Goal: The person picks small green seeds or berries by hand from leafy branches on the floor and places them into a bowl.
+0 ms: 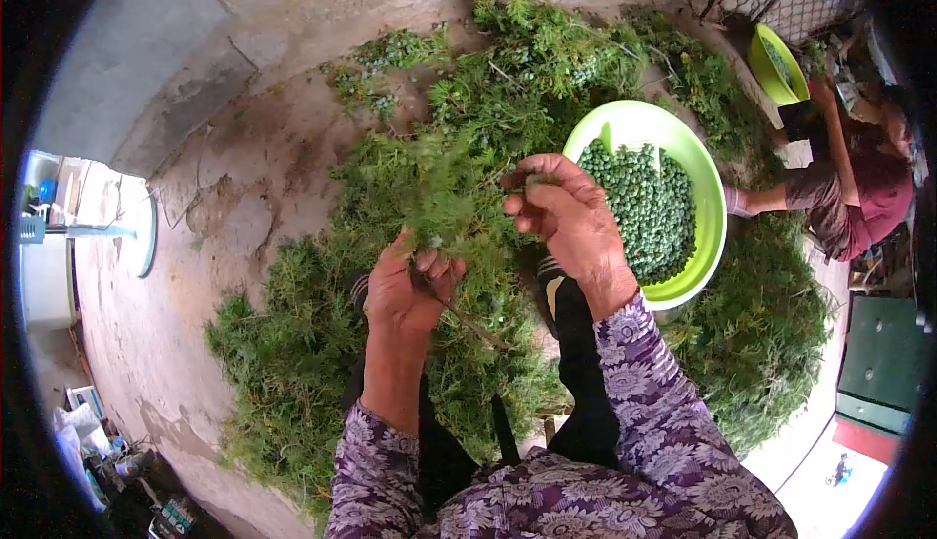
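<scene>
My left hand (pixel 402 290) is closed round the stem of a leafy evergreen sprig (pixel 439 192), whose tip stands up and is blurred. My right hand (pixel 571 215) is beside it, thumb against curled fingers; whatever is inside them is too small or hidden to name. Just right of that hand sits a light green basin (pixel 717 227) holding a heap of small green cones (pixel 644 212). Cut evergreen branches (pixel 293 314) lie in a pile around and between my feet.
More branches (pixel 532 51) lie by the wall, with cone clusters (pixel 376 70) beside them. Another person (pixel 869 187) sits at right near a second green basin (pixel 781 70). A fan (pixel 144 236) stands at left; a dark green box (pixel 878 353) is at lower right.
</scene>
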A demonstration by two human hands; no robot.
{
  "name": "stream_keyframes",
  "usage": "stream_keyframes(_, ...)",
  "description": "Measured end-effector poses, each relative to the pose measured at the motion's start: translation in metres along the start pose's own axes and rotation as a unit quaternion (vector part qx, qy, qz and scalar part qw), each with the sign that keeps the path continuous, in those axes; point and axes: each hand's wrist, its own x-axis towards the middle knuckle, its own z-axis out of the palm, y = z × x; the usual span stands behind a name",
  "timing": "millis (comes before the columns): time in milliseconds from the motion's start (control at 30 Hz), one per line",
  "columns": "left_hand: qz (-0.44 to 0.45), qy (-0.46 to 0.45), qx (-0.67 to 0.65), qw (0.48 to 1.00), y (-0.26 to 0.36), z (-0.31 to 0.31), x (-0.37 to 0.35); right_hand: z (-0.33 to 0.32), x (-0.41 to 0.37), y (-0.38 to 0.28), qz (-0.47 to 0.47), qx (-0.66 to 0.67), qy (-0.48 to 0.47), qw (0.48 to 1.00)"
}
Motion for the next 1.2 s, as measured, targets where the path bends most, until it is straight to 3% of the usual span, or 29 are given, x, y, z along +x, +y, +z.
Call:
stream_keyframes(133, -0.010, 0.009, -0.008, 1.000, 0.000, 0.004, -0.001, -0.002, 0.001, 0.007, 0.027, -0.082, -0.077, 0.993)
stream_keyframes(233, -0.018, -0.042, 0.013, 0.999, -0.001, 0.000, 0.003, -0.002, 0.001, 0.007, 0.080, -0.244, -0.156, 0.954)
stream_keyframes(333, -0.011, 0.019, 0.034, 0.999, -0.001, 0.005, -0.003, 0.004, -0.002, 0.017, 0.023, -0.256, -0.216, 0.942)
stream_keyframes(600, 0.003, 0.023, 0.078, 0.997, 0.000, 0.006, -0.002, 0.010, -0.003, 0.026, -0.005, -0.255, -0.232, 0.939)
stream_keyframes(667, 0.009, 0.023, 0.077, 0.997, 0.000, 0.008, -0.001, 0.013, -0.005, 0.021, -0.056, -0.457, -0.166, 0.872)
stream_keyframes(700, 0.008, -0.005, 0.078, 0.997, -0.002, 0.009, -0.001, 0.013, -0.005, 0.023, -0.056, -0.457, -0.166, 0.872)
stream_keyframes(767, 0.007, -0.032, 0.080, 0.996, -0.001, 0.010, -0.001, 0.015, -0.005, 0.025, -0.171, -0.494, -0.102, 0.846)
stream_keyframes(800, 0.001, -0.036, 0.073, 0.997, 0.000, 0.009, -0.001, 0.016, -0.006, 0.021, -0.172, -0.494, -0.102, 0.846)
stream_keyframes(867, -0.004, -0.040, 0.066, 0.997, 0.000, 0.006, -0.001, 0.017, -0.008, 0.010, 0.054, -0.262, -0.102, 0.958)
stream_keyframes(900, -0.007, -0.047, 0.047, 0.998, -0.002, 0.004, 0.000, 0.017, -0.008, 0.010, 0.055, -0.262, -0.102, 0.958)
stream_keyframes(1000, -0.006, -0.029, 0.020, 0.999, -0.006, 0.004, 0.001, 0.013, -0.005, 0.018, -0.022, -0.317, -0.058, 0.947)
stream_keyframes(1067, 0.000, -0.007, 0.014, 1.000, -0.004, 0.004, 0.001, 0.006, 0.004, 0.025, -0.307, -0.484, 0.053, 0.818)
stream_keyframes(1100, 0.014, -0.041, 0.002, 0.999, 0.000, 0.003, 0.000, 0.001, 0.003, 0.018, -0.151, -0.441, 0.043, 0.884)
stream_keyframes(1133, 0.028, -0.076, -0.010, 0.997, 0.003, 0.002, -0.001, -0.001, 0.002, 0.011, -0.152, -0.441, 0.042, 0.884)
stream_keyframes(1167, 0.028, -0.076, -0.010, 0.997, 0.002, 0.002, -0.002, -0.001, 0.001, 0.004, -0.055, -0.263, 0.009, 0.963)
stream_keyframes(1200, 0.027, -0.071, -0.017, 0.997, 0.001, 0.002, -0.003, -0.003, 0.001, 0.001, 0.046, -0.073, -0.023, 0.996)
